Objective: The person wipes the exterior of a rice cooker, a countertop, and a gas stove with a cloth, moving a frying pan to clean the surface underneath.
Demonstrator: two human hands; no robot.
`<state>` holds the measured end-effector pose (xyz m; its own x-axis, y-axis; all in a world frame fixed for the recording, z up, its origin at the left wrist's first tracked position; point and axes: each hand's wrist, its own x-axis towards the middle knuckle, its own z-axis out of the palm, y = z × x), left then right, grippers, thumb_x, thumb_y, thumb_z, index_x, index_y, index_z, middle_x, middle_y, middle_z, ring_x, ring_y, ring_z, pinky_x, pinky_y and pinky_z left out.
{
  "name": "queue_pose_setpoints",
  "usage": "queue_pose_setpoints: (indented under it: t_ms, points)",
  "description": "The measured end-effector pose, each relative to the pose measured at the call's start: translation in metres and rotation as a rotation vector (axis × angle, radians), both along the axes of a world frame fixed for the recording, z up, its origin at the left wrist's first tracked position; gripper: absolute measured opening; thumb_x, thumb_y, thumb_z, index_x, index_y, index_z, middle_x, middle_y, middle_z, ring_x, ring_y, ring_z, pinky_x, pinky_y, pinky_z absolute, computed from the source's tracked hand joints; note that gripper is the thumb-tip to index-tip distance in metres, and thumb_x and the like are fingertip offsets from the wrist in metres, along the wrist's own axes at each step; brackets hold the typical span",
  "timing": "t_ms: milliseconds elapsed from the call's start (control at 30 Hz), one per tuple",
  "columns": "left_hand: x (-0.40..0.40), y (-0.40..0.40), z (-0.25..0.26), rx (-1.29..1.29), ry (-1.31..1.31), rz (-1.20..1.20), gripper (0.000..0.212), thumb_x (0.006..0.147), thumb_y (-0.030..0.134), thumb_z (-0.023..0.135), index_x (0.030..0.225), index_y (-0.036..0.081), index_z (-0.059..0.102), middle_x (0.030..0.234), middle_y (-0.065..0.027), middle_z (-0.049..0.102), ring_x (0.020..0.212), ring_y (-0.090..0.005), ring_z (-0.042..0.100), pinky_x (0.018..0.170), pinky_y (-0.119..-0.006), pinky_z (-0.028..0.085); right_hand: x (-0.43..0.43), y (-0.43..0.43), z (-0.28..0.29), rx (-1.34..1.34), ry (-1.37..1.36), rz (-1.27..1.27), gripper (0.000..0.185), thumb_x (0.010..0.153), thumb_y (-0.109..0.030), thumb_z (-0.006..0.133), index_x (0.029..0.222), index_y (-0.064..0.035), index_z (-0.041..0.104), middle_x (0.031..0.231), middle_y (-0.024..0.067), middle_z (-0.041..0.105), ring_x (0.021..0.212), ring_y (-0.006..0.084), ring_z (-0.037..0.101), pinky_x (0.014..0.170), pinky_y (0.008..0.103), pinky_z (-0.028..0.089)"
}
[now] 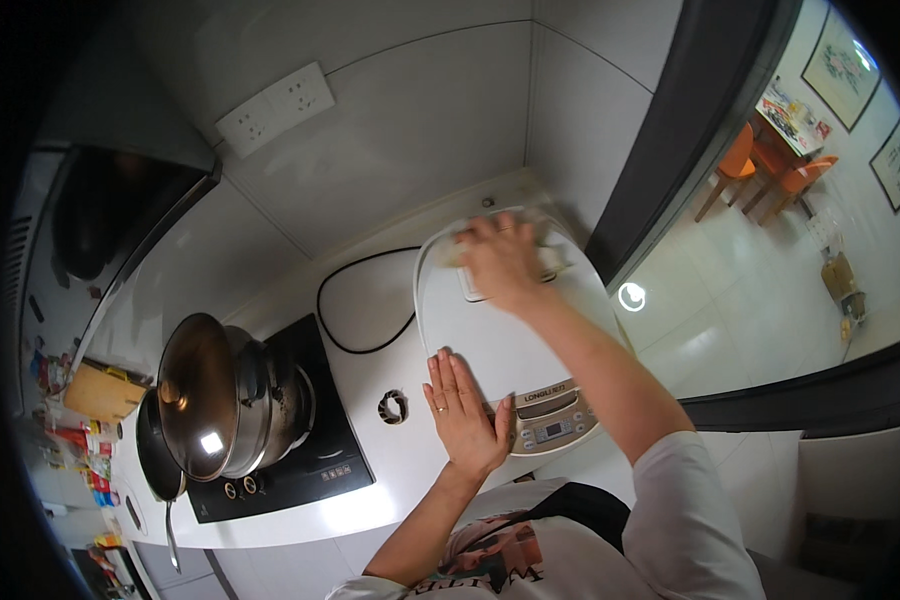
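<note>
A white rice cooker (487,345) with a gold-toned control panel and a small display stands on the white countertop, near the wall corner. My left hand (461,416) lies flat against the cooker's left front edge, its fingers pointing up towards the wall. Over the back of the lid, beside the steam vent, is my right hand (499,259), slightly blurred. It presses on a pale cloth (555,259), which shows under and beside its fingers. A black power cord (321,300) loops out on the counter to the cooker's left.
Left of the cooker, a steel pot with a domed lid (202,397) sits on a black cooktop (337,450), a frying pan (157,450) beside it. A dark ring-shaped object (392,406) lies on the counter. A dark door frame (645,165) rises at the right. Wall sockets (276,109) are above.
</note>
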<state>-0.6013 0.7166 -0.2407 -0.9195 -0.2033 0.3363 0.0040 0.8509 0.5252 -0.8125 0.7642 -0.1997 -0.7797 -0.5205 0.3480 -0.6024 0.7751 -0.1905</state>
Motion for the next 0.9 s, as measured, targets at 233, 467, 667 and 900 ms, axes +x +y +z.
queue_pose_setpoints:
  t_ms: [233, 467, 667, 900]
  points:
    - [0.000, -0.002, 0.005, -0.051, -0.017, -0.005, 0.079, 0.089, 0.033, 0.051, 0.145, -0.009, 0.014, 0.151, -0.0281, 0.015, 0.142, -0.0438, 0.009, 0.112, -0.055, 0.006, -0.018, 0.022, -0.007, -0.113, 0.120, 0.067, 0.029, 0.087, -0.029, 0.058, 0.114, -0.0199, 0.064, 0.120, 0.0025, 0.055, 0.120, 0.0248, 0.043, 0.097, 0.0461, 0.031]
    - [-0.001, 0.001, 0.004, -0.050, -0.021, -0.001, 0.080, 0.088, 0.034, 0.051, 0.144, -0.011, 0.015, 0.151, -0.0289, 0.015, 0.142, -0.0439, 0.010, 0.112, -0.055, 0.006, -0.032, 0.101, -0.025, -0.393, -0.215, -0.206, 0.037, 0.090, -0.031, 0.055, 0.121, -0.0105, 0.058, 0.116, 0.0114, 0.060, 0.110, 0.0344, 0.054, 0.091, 0.0403, 0.044]
    - [-0.003, 0.003, 0.004, -0.021, 0.037, -0.030, 0.077, 0.088, 0.026, 0.052, 0.144, -0.011, 0.014, 0.151, -0.0290, 0.015, 0.141, -0.0445, 0.009, 0.112, -0.054, 0.006, 0.038, 0.165, -0.061, -0.896, -0.394, -0.201, 0.039, 0.092, -0.020, 0.055, 0.128, -0.0037, 0.052, 0.116, 0.0173, 0.059, 0.108, 0.0305, 0.056, 0.096, 0.0344, 0.041]
    - [-0.003, -0.001, 0.005, -0.046, 0.050, -0.076, 0.076, 0.088, 0.025, 0.051, 0.143, -0.012, 0.015, 0.150, -0.0302, 0.016, 0.141, -0.0455, 0.011, 0.113, -0.054, 0.008, 0.108, 0.165, -0.064, -1.021, -0.282, -0.253, 0.038, 0.093, -0.016, 0.053, 0.127, 0.0008, 0.051, 0.118, 0.0197, 0.056, 0.107, 0.0317, 0.056, 0.096, 0.0345, 0.041]
